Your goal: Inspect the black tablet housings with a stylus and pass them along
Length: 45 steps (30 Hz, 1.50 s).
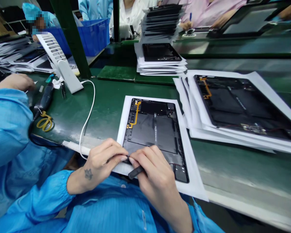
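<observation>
Green surface. Black tablet panel lies flat on a white sheet at the surface's near edge. Relative to that panel: big pile of sheeted panels to the right, stack of panels straight ahead, white vented stand and white cable to the left, yellow-handled scissors further left.

Orange flex strip sits at the panel's far left corner. Right-pile panel looks the same; can't tell what's finished on either.

Right hand: grip clenched on a small black stick, end at the panel's near edge. Left hand: fingers curled at that same edge; can't tell if pinching anything. Contact spot hidden behind fingers. Hand at far left looks like a co-worker's.
</observation>
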Each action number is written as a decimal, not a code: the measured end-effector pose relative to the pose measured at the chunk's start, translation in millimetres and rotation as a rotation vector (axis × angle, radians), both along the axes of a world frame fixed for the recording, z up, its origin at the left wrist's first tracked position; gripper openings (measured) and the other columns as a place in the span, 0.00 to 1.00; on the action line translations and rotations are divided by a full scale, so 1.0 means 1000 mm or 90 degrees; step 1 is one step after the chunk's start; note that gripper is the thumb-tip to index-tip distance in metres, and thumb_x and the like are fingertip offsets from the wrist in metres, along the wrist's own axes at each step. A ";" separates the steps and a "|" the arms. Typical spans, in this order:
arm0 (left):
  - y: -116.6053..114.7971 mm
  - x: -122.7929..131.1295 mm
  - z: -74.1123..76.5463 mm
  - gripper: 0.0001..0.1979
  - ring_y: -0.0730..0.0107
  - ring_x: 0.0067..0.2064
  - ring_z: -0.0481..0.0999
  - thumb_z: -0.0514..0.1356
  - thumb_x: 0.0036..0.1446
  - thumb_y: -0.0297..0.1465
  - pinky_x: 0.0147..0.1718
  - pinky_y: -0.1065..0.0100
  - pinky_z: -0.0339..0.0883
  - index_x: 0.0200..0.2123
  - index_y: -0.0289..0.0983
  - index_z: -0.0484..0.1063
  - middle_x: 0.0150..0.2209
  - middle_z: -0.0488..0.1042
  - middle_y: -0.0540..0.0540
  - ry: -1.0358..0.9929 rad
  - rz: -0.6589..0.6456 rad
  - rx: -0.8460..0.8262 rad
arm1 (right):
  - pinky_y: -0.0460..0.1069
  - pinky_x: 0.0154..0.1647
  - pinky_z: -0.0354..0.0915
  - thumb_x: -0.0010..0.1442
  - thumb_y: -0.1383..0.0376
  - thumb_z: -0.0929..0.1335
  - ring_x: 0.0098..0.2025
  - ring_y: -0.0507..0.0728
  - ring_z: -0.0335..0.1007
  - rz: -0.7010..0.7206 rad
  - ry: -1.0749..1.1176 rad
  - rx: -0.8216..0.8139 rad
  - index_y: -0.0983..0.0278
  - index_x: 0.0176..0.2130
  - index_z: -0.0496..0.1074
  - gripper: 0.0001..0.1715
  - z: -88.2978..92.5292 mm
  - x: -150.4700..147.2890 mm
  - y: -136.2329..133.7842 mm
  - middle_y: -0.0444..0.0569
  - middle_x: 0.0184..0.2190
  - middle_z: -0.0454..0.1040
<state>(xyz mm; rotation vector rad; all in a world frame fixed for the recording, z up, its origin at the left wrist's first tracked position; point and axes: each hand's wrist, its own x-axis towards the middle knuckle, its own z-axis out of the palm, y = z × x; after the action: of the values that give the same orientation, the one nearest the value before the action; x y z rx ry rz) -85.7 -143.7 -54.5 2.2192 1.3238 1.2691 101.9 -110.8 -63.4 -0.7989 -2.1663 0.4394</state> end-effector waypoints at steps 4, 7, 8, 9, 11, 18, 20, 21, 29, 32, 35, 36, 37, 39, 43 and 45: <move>0.002 0.000 0.001 0.05 0.73 0.38 0.75 0.59 0.68 0.23 0.38 0.72 0.71 0.41 0.36 0.73 0.36 0.75 0.48 0.013 -0.003 -0.003 | 0.52 0.34 0.58 0.62 0.81 0.61 0.34 0.56 0.59 -0.001 0.009 0.014 0.64 0.34 0.69 0.16 -0.001 0.000 0.000 0.49 0.31 0.71; 0.004 -0.005 0.001 0.05 0.73 0.38 0.74 0.57 0.70 0.24 0.38 0.71 0.70 0.41 0.36 0.71 0.36 0.74 0.47 0.061 -0.005 -0.020 | 0.53 0.36 0.60 0.65 0.78 0.63 0.37 0.57 0.63 -0.003 0.004 0.058 0.67 0.43 0.72 0.12 -0.001 0.003 0.000 0.51 0.36 0.75; 0.004 -0.008 0.001 0.05 0.72 0.38 0.73 0.56 0.70 0.24 0.38 0.70 0.70 0.41 0.36 0.71 0.36 0.73 0.47 0.087 -0.007 -0.020 | 0.53 0.37 0.61 0.66 0.77 0.64 0.38 0.58 0.64 0.000 -0.005 0.071 0.67 0.47 0.72 0.13 -0.001 0.004 0.000 0.52 0.38 0.76; 0.005 -0.010 0.000 0.05 0.71 0.38 0.73 0.55 0.71 0.25 0.38 0.69 0.69 0.41 0.36 0.70 0.36 0.73 0.47 0.118 -0.010 -0.016 | 0.53 0.37 0.61 0.67 0.76 0.63 0.38 0.58 0.65 0.009 -0.019 0.080 0.68 0.50 0.72 0.14 -0.002 0.006 0.000 0.53 0.40 0.77; 0.004 -0.016 -0.001 0.05 0.69 0.38 0.72 0.54 0.71 0.25 0.38 0.67 0.69 0.42 0.35 0.70 0.36 0.72 0.46 0.187 -0.020 -0.002 | 0.53 0.36 0.61 0.67 0.77 0.62 0.37 0.58 0.66 0.032 -0.054 0.087 0.67 0.52 0.72 0.17 -0.003 0.008 0.000 0.53 0.42 0.78; 0.005 -0.019 0.007 0.09 0.66 0.36 0.68 0.50 0.71 0.23 0.35 0.66 0.69 0.44 0.32 0.70 0.36 0.73 0.43 0.386 -0.048 0.105 | 0.53 0.35 0.60 0.68 0.75 0.61 0.37 0.59 0.64 0.061 -0.115 0.127 0.68 0.50 0.73 0.16 -0.004 0.008 0.001 0.54 0.41 0.78; 0.005 -0.019 0.010 0.09 0.64 0.36 0.69 0.50 0.71 0.23 0.35 0.65 0.70 0.45 0.30 0.70 0.36 0.73 0.41 0.415 -0.050 0.128 | 0.54 0.35 0.60 0.68 0.75 0.61 0.37 0.59 0.63 0.059 -0.129 0.142 0.69 0.49 0.73 0.15 -0.003 0.007 0.001 0.55 0.42 0.78; 0.005 -0.020 0.010 0.09 0.64 0.37 0.70 0.51 0.71 0.23 0.35 0.65 0.71 0.46 0.30 0.70 0.36 0.74 0.41 0.419 -0.047 0.132 | 0.54 0.35 0.60 0.69 0.75 0.60 0.37 0.59 0.62 0.058 -0.136 0.149 0.70 0.49 0.73 0.15 -0.003 0.006 0.001 0.55 0.42 0.78; -0.007 -0.032 -0.011 0.12 0.65 0.43 0.75 0.54 0.69 0.21 0.43 0.65 0.74 0.53 0.34 0.70 0.42 0.76 0.41 0.271 0.023 0.118 | 0.55 0.36 0.60 0.71 0.70 0.61 0.37 0.60 0.61 0.050 -0.178 0.199 0.73 0.52 0.73 0.15 -0.006 0.004 -0.001 0.57 0.44 0.78; -0.011 -0.031 -0.014 0.14 0.63 0.45 0.76 0.54 0.68 0.20 0.45 0.63 0.74 0.55 0.31 0.69 0.43 0.76 0.39 0.294 0.013 0.128 | 0.55 0.36 0.59 0.72 0.70 0.61 0.37 0.60 0.60 0.056 -0.201 0.224 0.75 0.52 0.73 0.16 -0.006 0.005 -0.001 0.58 0.45 0.78; -0.011 -0.029 -0.012 0.14 0.62 0.44 0.76 0.52 0.69 0.21 0.44 0.62 0.75 0.55 0.30 0.69 0.43 0.77 0.39 0.329 0.011 0.155 | 0.55 0.35 0.59 0.72 0.72 0.58 0.36 0.59 0.60 0.055 -0.209 0.249 0.75 0.51 0.73 0.18 -0.006 0.004 -0.001 0.58 0.43 0.78; -0.010 -0.029 -0.010 0.14 0.62 0.44 0.77 0.51 0.70 0.21 0.43 0.62 0.76 0.55 0.29 0.69 0.43 0.77 0.39 0.339 0.009 0.167 | 0.54 0.34 0.59 0.72 0.72 0.58 0.35 0.59 0.60 0.053 -0.209 0.252 0.74 0.51 0.73 0.18 -0.006 0.003 -0.001 0.58 0.43 0.78; -0.010 -0.028 -0.008 0.13 0.62 0.44 0.77 0.51 0.70 0.21 0.42 0.62 0.76 0.54 0.28 0.70 0.42 0.77 0.38 0.351 0.004 0.182 | 0.54 0.34 0.59 0.73 0.71 0.58 0.35 0.59 0.61 0.053 -0.210 0.252 0.74 0.51 0.73 0.18 -0.006 0.003 -0.001 0.58 0.43 0.78; -0.009 -0.028 -0.004 0.12 0.60 0.43 0.77 0.51 0.70 0.22 0.41 0.61 0.77 0.52 0.25 0.70 0.42 0.78 0.37 0.385 -0.011 0.213 | 0.54 0.35 0.62 0.73 0.68 0.59 0.36 0.59 0.63 0.062 -0.209 0.235 0.73 0.52 0.72 0.17 -0.003 0.004 -0.001 0.58 0.44 0.78; -0.010 -0.024 -0.001 0.10 0.58 0.42 0.77 0.54 0.68 0.21 0.40 0.60 0.78 0.49 0.22 0.72 0.40 0.78 0.37 0.482 -0.013 0.278 | 0.55 0.40 0.68 0.72 0.49 0.57 0.42 0.61 0.67 0.077 -0.210 0.162 0.75 0.58 0.67 0.34 0.013 0.016 0.003 0.61 0.46 0.76; -0.011 -0.023 -0.002 0.10 0.59 0.41 0.77 0.55 0.67 0.20 0.40 0.61 0.78 0.48 0.22 0.73 0.39 0.78 0.38 0.497 -0.009 0.297 | 0.54 0.39 0.67 0.71 0.45 0.55 0.40 0.60 0.68 0.049 -0.226 0.162 0.77 0.61 0.64 0.41 0.024 0.024 0.006 0.59 0.42 0.75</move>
<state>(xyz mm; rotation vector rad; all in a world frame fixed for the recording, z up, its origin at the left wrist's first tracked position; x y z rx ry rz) -108.3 -155.2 -56.5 3.2581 1.3078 0.7604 125.7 -105.1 -39.3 -0.6914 -2.5230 0.0547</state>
